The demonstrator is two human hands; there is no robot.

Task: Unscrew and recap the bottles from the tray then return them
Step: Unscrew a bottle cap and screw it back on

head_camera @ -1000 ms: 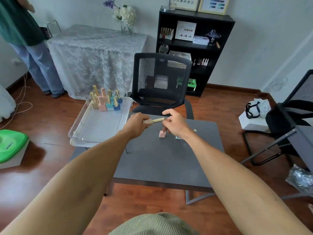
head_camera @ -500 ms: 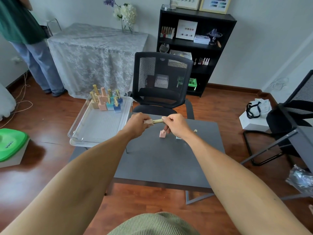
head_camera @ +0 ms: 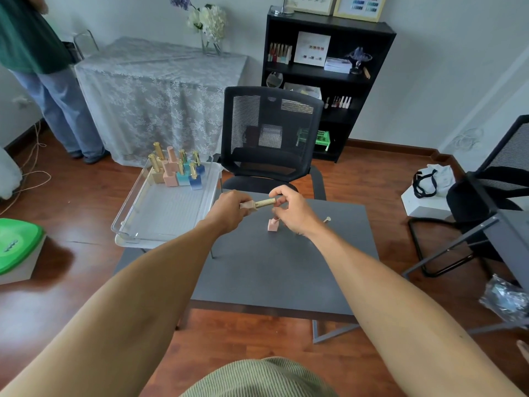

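Above the grey table (head_camera: 272,270) my left hand (head_camera: 229,212) grips the beige body of a small bottle (head_camera: 246,205) held sideways. Its gold cap (head_camera: 264,202) points right, and my right hand (head_camera: 292,212) pinches that cap between thumb and fingertips. Below my right hand a pink bottle (head_camera: 272,224) with no cap stands on the table. A loose gold cap (head_camera: 327,219) lies just right of my wrist. The clear tray (head_camera: 143,222) sits to the left, with several capped bottles (head_camera: 177,170) clustered at its far end.
A black mesh chair (head_camera: 269,138) stands behind the table and another black chair (head_camera: 492,179) at the right. A person in jeans (head_camera: 57,104) stands far left by a cloth-covered table (head_camera: 160,90). A green-lidded box (head_camera: 17,247) sits on the floor at left.
My right hand's fingers closed around the gold cap half a second ago and have now shifted their hold to the cap's end. The left hand kept the bottle in place.
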